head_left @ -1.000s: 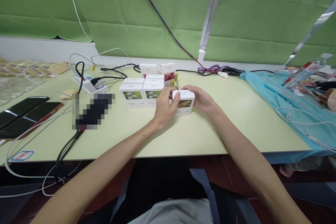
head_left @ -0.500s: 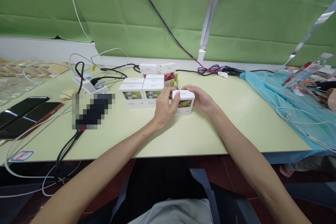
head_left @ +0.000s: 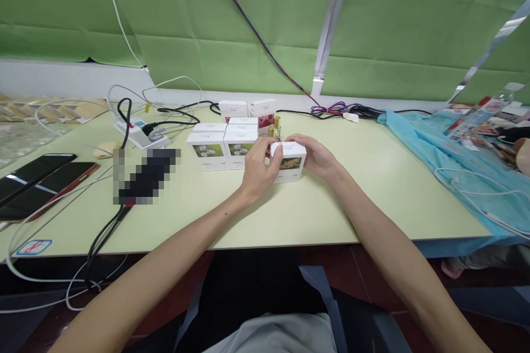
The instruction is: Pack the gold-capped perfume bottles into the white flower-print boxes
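Observation:
A white box with a yellow flower picture (head_left: 291,163) stands upright on the pale table, gripped from both sides. My left hand (head_left: 260,168) is closed on its left side, thumb on the front edge. Around the right and rear side curls my right hand (head_left: 317,155), its fingertips partly hidden behind the box. Several white boxes with white flower pictures (head_left: 208,151) stand to the left. Behind them are two boxes with red pictures (head_left: 265,121). Small gold-coloured cylinders (head_left: 272,130) show just behind my left hand.
A power strip (head_left: 138,131) with cables and two dark phones (head_left: 70,176) lie on the left of the table (head_left: 269,226). Bundled wires (head_left: 331,109) run along the back. On the right are blue sheeting (head_left: 459,176) and a plastic bottle (head_left: 480,116).

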The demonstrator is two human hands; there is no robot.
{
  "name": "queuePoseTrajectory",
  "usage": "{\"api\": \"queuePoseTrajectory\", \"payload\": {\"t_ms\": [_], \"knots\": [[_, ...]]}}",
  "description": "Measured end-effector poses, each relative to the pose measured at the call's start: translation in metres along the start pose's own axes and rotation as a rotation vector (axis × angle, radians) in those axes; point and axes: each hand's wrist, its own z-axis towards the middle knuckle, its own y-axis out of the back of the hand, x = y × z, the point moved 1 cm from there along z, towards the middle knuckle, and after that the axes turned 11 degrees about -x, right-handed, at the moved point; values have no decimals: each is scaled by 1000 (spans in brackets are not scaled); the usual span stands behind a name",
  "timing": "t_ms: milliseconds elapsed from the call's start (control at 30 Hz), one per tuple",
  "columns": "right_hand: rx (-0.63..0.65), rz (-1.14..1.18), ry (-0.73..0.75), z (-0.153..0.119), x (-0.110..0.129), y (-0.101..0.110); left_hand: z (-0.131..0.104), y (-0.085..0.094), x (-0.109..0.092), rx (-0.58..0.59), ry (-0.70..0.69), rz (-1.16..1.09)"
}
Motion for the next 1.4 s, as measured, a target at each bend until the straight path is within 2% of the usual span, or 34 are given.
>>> {"api": "queuePoseTrajectory", "payload": {"t_ms": [933, 1400], "knots": [[17, -20, 5, -2, 1, -1, -1, 2, 0, 10, 26, 45], [22, -10, -7, -2, 1, -1, -1, 3, 0, 4, -17, 99]]}}
